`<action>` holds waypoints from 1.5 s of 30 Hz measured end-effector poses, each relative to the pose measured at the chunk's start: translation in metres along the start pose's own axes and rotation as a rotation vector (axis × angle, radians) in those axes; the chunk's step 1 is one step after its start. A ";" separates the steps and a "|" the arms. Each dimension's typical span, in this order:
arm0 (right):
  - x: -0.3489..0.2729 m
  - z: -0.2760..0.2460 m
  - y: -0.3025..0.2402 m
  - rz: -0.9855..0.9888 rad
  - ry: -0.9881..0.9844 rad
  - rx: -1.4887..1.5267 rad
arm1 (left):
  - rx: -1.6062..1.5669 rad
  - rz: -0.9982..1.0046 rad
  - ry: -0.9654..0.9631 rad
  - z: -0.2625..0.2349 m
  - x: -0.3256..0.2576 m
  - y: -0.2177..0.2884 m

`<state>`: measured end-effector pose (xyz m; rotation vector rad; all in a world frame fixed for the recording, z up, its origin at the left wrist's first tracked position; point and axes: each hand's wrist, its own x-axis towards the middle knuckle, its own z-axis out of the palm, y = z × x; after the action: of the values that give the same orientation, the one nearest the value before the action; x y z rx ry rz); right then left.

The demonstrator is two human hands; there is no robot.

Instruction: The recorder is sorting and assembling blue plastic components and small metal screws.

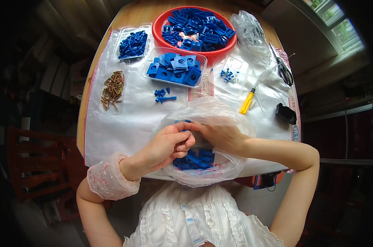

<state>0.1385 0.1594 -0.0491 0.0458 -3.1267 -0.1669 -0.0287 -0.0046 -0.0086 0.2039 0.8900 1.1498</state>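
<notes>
A translucent plastic bag (225, 171) stands open at the near edge of the table, with blue plastic parts (194, 159) at its bottom. My left hand (170, 144) is over the bag's mouth, its fingers curled and its index finger reaching to my right hand. What it grips, if anything, is hidden. My right hand (223, 136) reaches into the bag from the right, palm down, and its fingertips meet the left index finger. Most of its fingers are out of sight. A bit of blue shows just behind the meeting fingers.
Farther back stand a red basin (154, 31) of blue parts, a clear tub of blue square plates (170, 74) and a tray of blue pegs (133, 44). Brass-coloured screws (113, 88) lie left; loose blue pegs (165, 98), a yellow-handled screwdriver (247, 103), scissors (285, 74) and a black case (286, 114) lie around.
</notes>
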 end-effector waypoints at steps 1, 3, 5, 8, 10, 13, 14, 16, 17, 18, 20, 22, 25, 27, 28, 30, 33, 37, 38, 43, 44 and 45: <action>-0.001 -0.003 0.002 -0.021 0.034 -0.041 | -0.005 0.003 0.021 0.001 -0.001 0.000; -0.001 -0.010 0.005 -0.061 0.102 -0.122 | -0.015 0.010 0.064 0.003 -0.003 0.000; -0.007 -0.010 0.008 -0.033 0.120 -0.133 | -0.029 0.010 0.013 0.001 -0.001 0.000; -0.014 -0.022 0.014 0.025 0.046 -0.019 | -0.007 0.004 0.002 0.003 -0.002 0.002; -0.015 -0.049 0.014 0.094 -0.093 0.186 | 0.060 0.008 -0.018 0.004 0.001 0.001; -0.019 -0.082 0.012 0.067 -0.254 0.469 | 0.362 0.017 -0.087 0.005 0.012 0.002; -0.023 -0.084 0.011 -0.050 -0.221 0.458 | 0.561 0.010 -0.104 0.010 0.014 0.009; -0.029 -0.087 0.009 -0.216 -0.292 0.442 | 0.993 0.160 -0.086 0.012 0.018 0.012; -0.030 -0.090 0.009 -0.205 -0.402 0.426 | 1.225 0.237 -0.055 0.013 0.020 0.011; -0.031 -0.095 0.008 -0.194 -0.512 0.409 | 1.456 0.315 -0.022 0.014 0.022 0.011; -0.038 -0.097 0.006 -0.150 -0.609 0.371 | 1.744 0.518 -0.002 0.015 0.024 0.009; -0.050 -0.087 0.005 -0.100 -0.577 0.338 | 1.853 0.754 -0.019 0.015 0.023 0.003; -0.056 -0.074 -0.004 0.149 -0.454 0.398 | 1.846 0.824 -0.034 0.015 0.030 -0.004; -0.052 -0.075 -0.009 0.225 -0.494 0.379 | 1.923 0.808 0.010 0.017 0.037 -0.011; -0.051 -0.075 -0.011 0.259 -0.513 0.372 | 1.963 0.795 0.036 0.017 0.038 -0.014; -0.050 -0.071 -0.005 0.244 -0.511 0.409 | 2.023 0.889 0.032 0.016 0.040 -0.015; -0.050 -0.061 0.004 0.233 -0.455 0.426 | 2.013 0.784 0.020 0.011 0.050 -0.015; -0.049 -0.064 0.003 0.203 -0.458 0.410 | 1.906 0.774 0.016 0.008 0.064 -0.018; -0.047 -0.066 0.000 0.186 -0.458 0.362 | 1.899 0.768 0.008 0.010 0.065 -0.018; -0.039 -0.070 -0.009 0.181 -0.468 0.293 | 1.795 0.932 -0.030 0.008 0.074 -0.021; -0.036 -0.071 -0.008 0.174 -0.458 0.285 | 1.770 0.935 -0.044 0.006 0.076 -0.021; -0.033 -0.073 -0.007 0.166 -0.448 0.277 | 1.744 0.938 -0.058 0.005 0.078 -0.021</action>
<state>0.1727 0.1459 0.0227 -0.2891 -3.5475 0.3018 -0.0013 0.0540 -0.0564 2.2273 1.6001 0.8091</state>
